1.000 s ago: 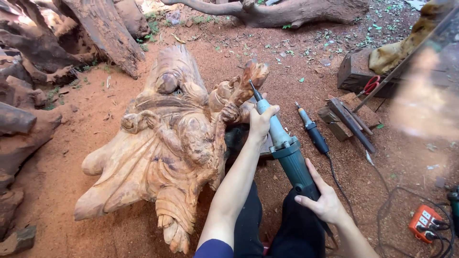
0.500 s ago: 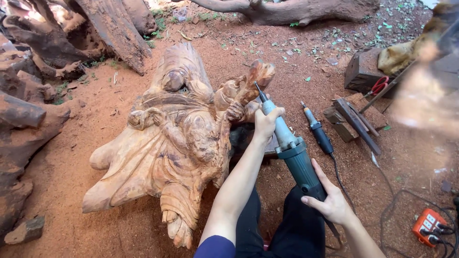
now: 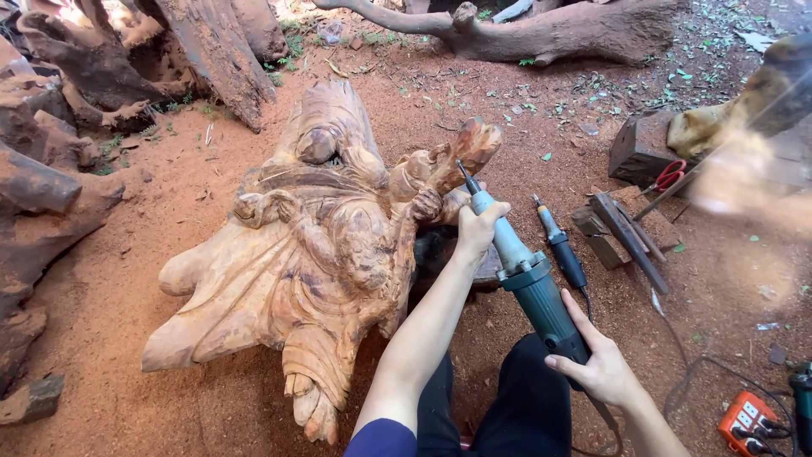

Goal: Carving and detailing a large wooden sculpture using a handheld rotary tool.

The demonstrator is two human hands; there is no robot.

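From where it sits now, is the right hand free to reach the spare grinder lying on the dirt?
Probably yes, once it lets go. The right hand grips the rear of the teal grinder, and the spare grinder lies just beyond on open ground, nothing between them. The left hand holds the tool's neck.

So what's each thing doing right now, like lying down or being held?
Wood carving: lying flat on the red dirt.
Grinder: held in both hands, tip at the carving's upper part.
Left hand: wrapped around the grinder's front.
Right hand: gripping the grinder's rear.
Second grinder: lying on the ground, unheld.
Red-handled scissors: resting on a wooden block.
Orange power strip: on the ground, cords plugged in.
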